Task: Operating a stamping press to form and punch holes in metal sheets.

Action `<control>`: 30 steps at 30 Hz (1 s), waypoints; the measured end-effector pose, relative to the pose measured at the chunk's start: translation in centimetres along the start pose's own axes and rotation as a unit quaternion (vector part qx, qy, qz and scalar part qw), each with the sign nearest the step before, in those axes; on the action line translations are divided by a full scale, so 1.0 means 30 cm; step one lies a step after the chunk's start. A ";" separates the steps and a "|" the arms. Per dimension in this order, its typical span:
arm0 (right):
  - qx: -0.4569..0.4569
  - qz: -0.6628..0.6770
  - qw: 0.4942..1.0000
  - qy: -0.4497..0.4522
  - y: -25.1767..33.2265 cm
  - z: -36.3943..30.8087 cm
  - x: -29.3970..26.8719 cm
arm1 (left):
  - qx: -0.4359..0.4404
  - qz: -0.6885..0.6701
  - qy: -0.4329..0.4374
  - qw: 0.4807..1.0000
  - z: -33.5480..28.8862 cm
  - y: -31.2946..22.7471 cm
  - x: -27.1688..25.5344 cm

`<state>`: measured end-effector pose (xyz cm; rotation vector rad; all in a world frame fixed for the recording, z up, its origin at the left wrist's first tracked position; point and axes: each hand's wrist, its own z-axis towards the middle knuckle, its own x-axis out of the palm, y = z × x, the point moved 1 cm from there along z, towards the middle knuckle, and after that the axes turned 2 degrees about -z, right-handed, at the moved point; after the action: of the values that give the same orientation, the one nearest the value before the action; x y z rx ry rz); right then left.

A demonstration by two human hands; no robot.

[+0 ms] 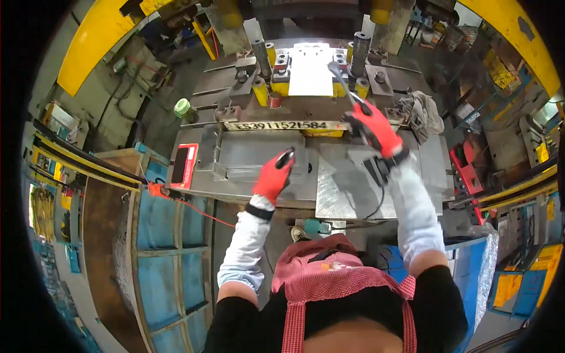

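My right hand (376, 126), in a red glove with dark parts, is closed round a long grey tool (347, 85) with a rounded head. The tool reaches forward to the right edge of a bright, pale flat sheet (311, 70) lying on the die. My left hand (275, 175), gloved the same way, hovers over the near edge of a stack of grey metal sheets (253, 153). Its fingers look curled together, and whether anything is between them is hidden. Another shiny metal sheet (335, 197) lies on the table below my right hand.
Dark guide posts (359, 53) and yellow cylinders (260, 91) stand around the die. A red-framed dark device (185, 166) lies at the table's left, near a green-lidded bottle (183, 107). A grey rag (424, 115) rests at right. A blue metal frame (158, 217) stands left.
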<state>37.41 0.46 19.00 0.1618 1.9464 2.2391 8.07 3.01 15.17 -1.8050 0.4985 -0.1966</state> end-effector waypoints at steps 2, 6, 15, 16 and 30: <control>0.077 0.059 0.992 0.078 0.077 0.170 0.098 | 0.012 -0.051 -0.005 0.999 0.090 -0.022 0.023; -0.031 -0.063 0.990 0.122 0.031 0.367 0.004 | 0.112 -0.079 0.084 0.987 0.345 -0.050 0.168; 0.081 0.103 0.984 -0.120 0.035 -0.362 -0.001 | 0.062 -0.464 0.254 0.846 0.507 -0.163 0.241; 0.087 0.090 0.984 -0.129 -0.003 -0.441 -0.008 | 0.044 -0.464 0.218 0.857 0.542 -0.169 0.228; 0.230 0.161 0.935 -0.217 -0.413 -0.666 -0.043 | 0.206 -0.150 0.005 0.967 0.389 -0.180 -0.015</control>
<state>35.52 -17.55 3.95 1.0073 2.2499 1.6492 13.38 14.58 16.92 -1.4615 0.1688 -0.4814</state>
